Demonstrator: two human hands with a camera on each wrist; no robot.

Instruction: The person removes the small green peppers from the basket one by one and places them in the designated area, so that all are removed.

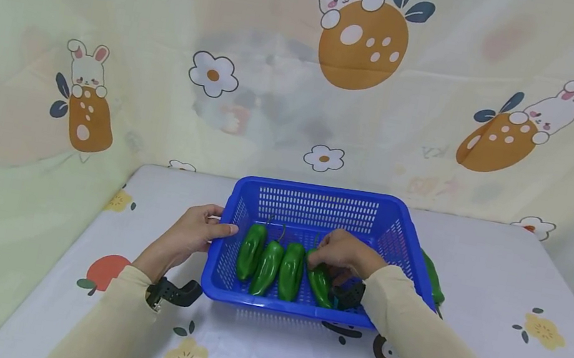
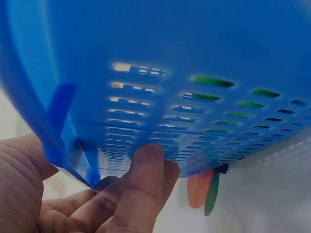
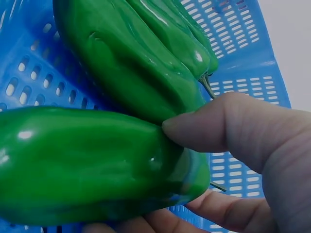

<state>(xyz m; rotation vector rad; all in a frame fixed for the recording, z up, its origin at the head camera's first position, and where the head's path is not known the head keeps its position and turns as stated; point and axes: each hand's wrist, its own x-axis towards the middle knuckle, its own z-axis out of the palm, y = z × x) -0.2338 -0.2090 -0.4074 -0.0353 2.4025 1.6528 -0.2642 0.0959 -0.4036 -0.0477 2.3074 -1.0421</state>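
A blue plastic basket (image 1: 299, 309) with slotted walls stands on the table. Inside it, several glossy green peppers (image 1: 291, 271) lie side by side, stems toward the far wall. My left hand (image 1: 194, 232) grips the basket's left rim, thumb over the edge; in the left wrist view its fingers (image 2: 146, 179) lie against the slotted outer wall. My right hand (image 1: 341, 253) reaches into the basket and holds the rightmost green pepper (image 3: 92, 160) near its stem end, thumb on top and fingers beneath. That pepper lies at a slant.
Another green pepper (image 1: 432, 278) lies on the table just outside the basket's right wall, partly hidden by it. A white printed tablecloth (image 1: 494, 302) covers the table. Behind hangs a cream curtain (image 1: 276, 6) printed with rabbits and flowers.
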